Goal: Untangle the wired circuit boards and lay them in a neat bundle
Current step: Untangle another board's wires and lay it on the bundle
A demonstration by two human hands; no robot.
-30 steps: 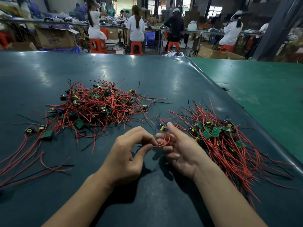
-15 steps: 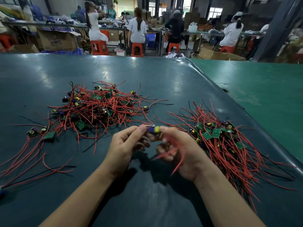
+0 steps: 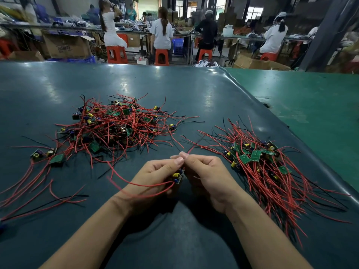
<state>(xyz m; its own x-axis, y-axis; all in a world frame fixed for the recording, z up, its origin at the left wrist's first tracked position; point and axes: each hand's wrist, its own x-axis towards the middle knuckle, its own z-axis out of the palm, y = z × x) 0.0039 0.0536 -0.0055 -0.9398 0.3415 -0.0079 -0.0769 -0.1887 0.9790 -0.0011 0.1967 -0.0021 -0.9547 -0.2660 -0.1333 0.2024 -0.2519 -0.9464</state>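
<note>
hands: left hand point(image 3: 155, 175) grips circuit board point(image 3: 178, 176), right hand point(image 3: 206, 171) pinches red wire point(image 3: 192, 148); no legible writing.

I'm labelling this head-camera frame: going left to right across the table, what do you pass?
Stray boards with long wires → tangled pile → left hand → circuit board held between the hands → right hand → neat bundle.

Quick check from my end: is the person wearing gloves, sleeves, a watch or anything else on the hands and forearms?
Nothing worn that the head view shows. The left hand and right hand are bare, with no gloves, rings or finger cots visible. Both forearms are uncovered from the wrist down to the bottom edge of the picture, with no sleeve cuff, watch, wrist strap or cable in sight. The one fingernail that shows plainly is short and unpainted.
</note>
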